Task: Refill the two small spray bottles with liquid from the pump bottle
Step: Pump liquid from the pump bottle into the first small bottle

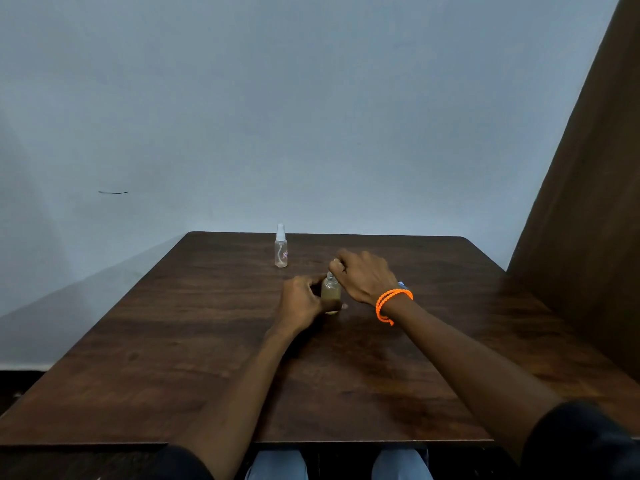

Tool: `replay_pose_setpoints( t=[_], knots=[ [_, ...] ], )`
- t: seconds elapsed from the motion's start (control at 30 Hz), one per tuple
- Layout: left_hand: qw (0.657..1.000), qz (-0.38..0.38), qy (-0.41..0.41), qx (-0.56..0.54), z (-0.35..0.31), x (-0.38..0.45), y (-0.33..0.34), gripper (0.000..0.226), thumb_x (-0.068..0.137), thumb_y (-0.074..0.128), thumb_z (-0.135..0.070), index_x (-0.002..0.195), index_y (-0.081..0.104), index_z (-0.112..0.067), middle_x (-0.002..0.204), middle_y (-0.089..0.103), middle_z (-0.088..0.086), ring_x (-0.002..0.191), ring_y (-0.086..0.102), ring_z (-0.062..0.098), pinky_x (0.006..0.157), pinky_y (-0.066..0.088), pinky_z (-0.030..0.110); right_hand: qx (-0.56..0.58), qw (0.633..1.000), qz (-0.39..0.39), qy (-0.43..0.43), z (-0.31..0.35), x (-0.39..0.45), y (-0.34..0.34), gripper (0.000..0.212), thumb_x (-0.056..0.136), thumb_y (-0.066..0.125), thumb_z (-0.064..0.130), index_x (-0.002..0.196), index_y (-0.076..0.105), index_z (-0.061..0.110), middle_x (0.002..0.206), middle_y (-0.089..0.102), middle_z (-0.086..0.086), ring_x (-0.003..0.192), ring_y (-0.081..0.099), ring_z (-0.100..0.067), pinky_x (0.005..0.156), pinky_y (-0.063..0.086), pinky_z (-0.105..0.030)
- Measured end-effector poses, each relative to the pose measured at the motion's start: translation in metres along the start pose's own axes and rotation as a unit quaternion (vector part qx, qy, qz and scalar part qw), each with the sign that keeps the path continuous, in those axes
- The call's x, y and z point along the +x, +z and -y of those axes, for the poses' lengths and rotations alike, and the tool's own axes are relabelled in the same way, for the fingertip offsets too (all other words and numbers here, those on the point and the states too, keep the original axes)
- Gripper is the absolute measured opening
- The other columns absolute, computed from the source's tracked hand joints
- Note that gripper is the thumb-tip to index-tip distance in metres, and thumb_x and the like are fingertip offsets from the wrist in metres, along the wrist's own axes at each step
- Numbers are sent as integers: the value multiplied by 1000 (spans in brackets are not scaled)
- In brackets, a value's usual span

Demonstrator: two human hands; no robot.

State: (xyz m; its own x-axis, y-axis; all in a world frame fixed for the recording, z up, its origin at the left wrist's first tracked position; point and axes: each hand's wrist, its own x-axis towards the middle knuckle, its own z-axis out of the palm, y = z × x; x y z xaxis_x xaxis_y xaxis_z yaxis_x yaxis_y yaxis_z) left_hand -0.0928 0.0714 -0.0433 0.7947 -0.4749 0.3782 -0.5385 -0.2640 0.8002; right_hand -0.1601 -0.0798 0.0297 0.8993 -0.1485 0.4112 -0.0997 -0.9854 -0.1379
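A pale blue-grey wall (311,98) fills the upper half of the view, with a dark brown panel (595,202) rising at 3 o'clock. Below it a dark wood-grain tabletop (173,341) spreads toward the viewer, and two bare forearms reach in from 6 o'clock toward its middle. The right hand (363,275), with an orange cord bracelet (393,304) at its wrist, is curled over the top of a small spray bottle (331,292), its fingers pinching the cap end. The left hand (301,299) grips the same bottle's body from the 9 o'clock side, thumb across the front near the base. This bottle stands upright on the tabletop and holds yellowish liquid. A second spray bottle (281,247), clear with a white capped top, stands upright toward 12 o'clock near the far edge, apart from both hands.
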Motion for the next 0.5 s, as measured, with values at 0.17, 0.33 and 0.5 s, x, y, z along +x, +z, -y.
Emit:
replay_pose_setpoints(
  t=[0.17,0.33,0.5],
  knots=[
    [1000,-7,-7,-10,-4,-2,-3,57,58,104,-35,111,85,-26,84,82,-12,70,69,-7,64,52,17,-34,999,0,-3,-2,1,1,41,105,31,53,104,55,20,94,71,-14,90,66,-38,69,37,-39],
    [1000,-14,-17,-7,-3,-2,-4,56,58,105,-39,108,85,-24,83,81,-12,75,73,-5,63,51,14,16,999,42,-14,-11,6,2,46,102,36,61,96,54,19,92,68,-11,88,62,-37,68,39,-40],
    [1000,-11,-6,0,-3,-2,-3,59,58,104,-40,111,85,-25,82,81,-13,77,75,-1,68,59,24,111,989,46,-89,-30,15,-6,46,100,59,51,74,58,13,78,59,-5,75,52,-23,66,37,-37]
  ],
)
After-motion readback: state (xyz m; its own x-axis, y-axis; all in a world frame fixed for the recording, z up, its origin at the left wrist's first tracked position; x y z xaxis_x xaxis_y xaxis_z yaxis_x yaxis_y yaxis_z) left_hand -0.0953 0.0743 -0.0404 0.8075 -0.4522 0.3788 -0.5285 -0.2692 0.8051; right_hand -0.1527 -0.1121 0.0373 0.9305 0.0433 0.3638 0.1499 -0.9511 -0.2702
